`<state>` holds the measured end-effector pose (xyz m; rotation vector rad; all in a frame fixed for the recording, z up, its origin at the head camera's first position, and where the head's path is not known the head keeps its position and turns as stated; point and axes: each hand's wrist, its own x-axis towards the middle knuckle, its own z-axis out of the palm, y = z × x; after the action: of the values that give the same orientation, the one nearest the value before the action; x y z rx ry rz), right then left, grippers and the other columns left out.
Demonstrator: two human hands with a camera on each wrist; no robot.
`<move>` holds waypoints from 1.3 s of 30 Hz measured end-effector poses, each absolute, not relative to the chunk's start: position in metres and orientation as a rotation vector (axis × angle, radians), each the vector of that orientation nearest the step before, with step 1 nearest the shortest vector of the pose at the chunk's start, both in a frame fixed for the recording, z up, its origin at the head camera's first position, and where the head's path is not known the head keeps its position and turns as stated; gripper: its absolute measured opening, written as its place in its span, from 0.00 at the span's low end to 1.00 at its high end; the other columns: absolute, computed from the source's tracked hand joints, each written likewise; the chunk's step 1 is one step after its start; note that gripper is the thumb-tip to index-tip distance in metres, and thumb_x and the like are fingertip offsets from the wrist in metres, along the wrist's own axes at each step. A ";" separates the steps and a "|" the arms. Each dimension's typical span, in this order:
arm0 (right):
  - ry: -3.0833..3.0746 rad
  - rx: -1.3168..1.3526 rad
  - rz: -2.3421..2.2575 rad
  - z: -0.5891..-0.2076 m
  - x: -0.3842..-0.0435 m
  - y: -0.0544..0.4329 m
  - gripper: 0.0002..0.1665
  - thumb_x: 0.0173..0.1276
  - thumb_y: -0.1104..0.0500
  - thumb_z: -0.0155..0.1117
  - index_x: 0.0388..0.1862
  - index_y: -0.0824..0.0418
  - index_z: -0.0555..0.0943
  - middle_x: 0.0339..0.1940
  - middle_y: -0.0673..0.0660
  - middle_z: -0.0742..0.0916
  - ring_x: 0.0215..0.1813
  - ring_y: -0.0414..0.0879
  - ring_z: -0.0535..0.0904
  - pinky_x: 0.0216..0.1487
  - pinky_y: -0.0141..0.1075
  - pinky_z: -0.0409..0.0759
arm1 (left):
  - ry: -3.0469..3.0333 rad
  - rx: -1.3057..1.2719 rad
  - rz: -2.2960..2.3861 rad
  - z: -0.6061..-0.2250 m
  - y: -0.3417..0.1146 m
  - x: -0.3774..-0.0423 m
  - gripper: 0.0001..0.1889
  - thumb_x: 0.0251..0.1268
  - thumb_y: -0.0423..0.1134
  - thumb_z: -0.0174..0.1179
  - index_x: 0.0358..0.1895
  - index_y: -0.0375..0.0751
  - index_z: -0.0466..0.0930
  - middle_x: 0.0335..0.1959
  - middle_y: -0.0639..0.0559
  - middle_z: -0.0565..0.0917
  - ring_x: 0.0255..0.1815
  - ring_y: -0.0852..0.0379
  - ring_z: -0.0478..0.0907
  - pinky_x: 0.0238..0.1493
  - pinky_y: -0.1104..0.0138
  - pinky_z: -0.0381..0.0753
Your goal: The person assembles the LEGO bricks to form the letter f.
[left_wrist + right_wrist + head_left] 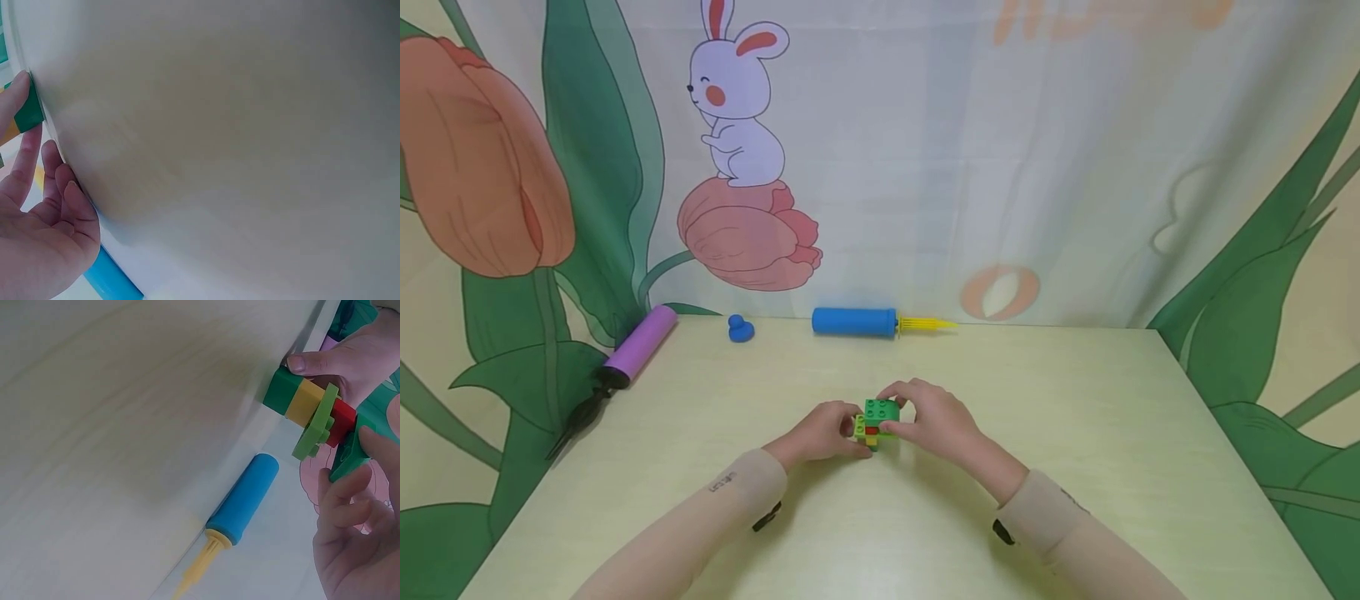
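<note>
A small stack of toy building bricks stands on the table in front of me. From the bottom it has a dark green brick point(281, 390), a yellow brick point(304, 402), a light green plate point(316, 427) with studs, and a red brick point(341, 421). Thumb and fingers of my left hand point(822, 431) pinch the dark green brick at the base. On top, my right hand point(942, 421) grips a green brick point(882, 412) by its sides, tilted against the red brick in the right wrist view.
Behind the hands lies a blue pump point(853, 322) with a yellow nozzle along the table's back edge. Left of it sits a small blue object point(741, 329). A purple pump point(642, 342) lies at the left edge. A printed curtain point(887, 167) hangs behind the table.
</note>
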<state>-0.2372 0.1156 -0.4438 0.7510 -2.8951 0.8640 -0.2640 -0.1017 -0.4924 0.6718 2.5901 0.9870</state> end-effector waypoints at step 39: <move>-2.984 0.850 0.630 -0.442 -0.241 0.126 0.28 0.60 0.45 0.71 0.57 0.49 0.76 0.43 0.50 0.83 0.33 0.43 0.78 0.29 0.34 0.74 | 2.546 0.689 0.994 -0.494 -0.103 -0.264 0.16 0.51 0.44 0.74 0.32 0.43 0.75 0.20 0.54 0.69 0.23 0.60 0.65 0.26 0.67 0.64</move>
<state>-0.2414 0.1259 -0.4420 0.8502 -2.9839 0.6298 -0.2639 -0.1033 -0.4935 0.6892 2.5461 0.9942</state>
